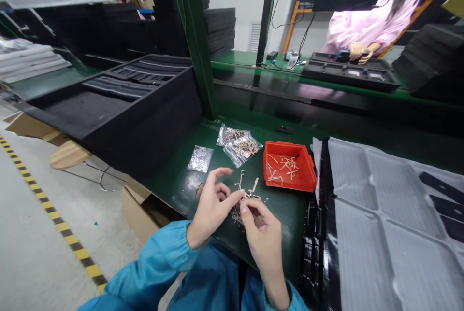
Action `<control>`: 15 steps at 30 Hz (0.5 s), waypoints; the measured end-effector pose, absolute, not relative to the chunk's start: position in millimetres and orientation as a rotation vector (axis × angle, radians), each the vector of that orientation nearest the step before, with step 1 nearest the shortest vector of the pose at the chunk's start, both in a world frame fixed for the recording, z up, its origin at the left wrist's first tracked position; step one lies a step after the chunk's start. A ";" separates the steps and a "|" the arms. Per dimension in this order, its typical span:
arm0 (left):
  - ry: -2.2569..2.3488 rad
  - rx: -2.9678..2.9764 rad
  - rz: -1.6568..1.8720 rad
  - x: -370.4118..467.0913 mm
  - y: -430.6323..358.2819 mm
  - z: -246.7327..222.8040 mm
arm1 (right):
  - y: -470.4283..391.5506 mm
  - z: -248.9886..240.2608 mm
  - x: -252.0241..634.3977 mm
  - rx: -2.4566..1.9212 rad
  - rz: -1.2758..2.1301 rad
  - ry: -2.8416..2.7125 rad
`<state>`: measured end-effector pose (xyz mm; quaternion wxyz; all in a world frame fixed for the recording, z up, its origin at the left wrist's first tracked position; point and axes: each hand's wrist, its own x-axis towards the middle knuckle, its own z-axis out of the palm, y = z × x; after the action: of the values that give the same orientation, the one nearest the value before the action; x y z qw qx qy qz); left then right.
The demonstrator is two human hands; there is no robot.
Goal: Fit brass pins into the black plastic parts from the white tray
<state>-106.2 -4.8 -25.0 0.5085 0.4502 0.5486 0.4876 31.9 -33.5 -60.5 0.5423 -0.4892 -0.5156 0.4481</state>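
Observation:
My left hand (213,204) and my right hand (264,229) meet at the fingertips over the green bench. Thumb and fingers of each are pinched together, with the left index finger raised. What sits between the fingertips is too small and too covered to make out. Beneath and around them lies a pile of small, thin, tan and silvery strips (236,215), like flex cables, partly hidden by the hands. One loose strip (254,185) lies just beyond the right fingers. To the right, a red plastic tray (310,171) holds several similar strips.
Clear zip bags of strips (243,148) and a flat clear bag (200,159) lie behind my hands. A large black foam box (155,122) stands left. White-covered trays (362,214) fill the right. Across the bench, a person in pink (362,31) handles a black tray (348,79).

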 end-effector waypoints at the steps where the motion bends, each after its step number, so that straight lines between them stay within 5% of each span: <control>1: 1.334 1.141 1.224 -106.9 -7.7 -22.8 | -33.5 -61.0 32.9 -1.165 1.033 -1.229; 9: 1.114 1.342 1.173 -110.9 -6.1 -16.0 | -41.8 -45.9 30.7 -1.092 0.729 -1.411; 15: 1.069 1.178 1.821 -124.3 7.0 -18.5 | -55.1 -39.0 53.4 -1.018 0.330 -1.325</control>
<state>-124.3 7.0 -18.5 0.3540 0.4558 0.4134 0.7043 53.4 -55.1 -39.0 0.6588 -0.4498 -0.5852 0.1457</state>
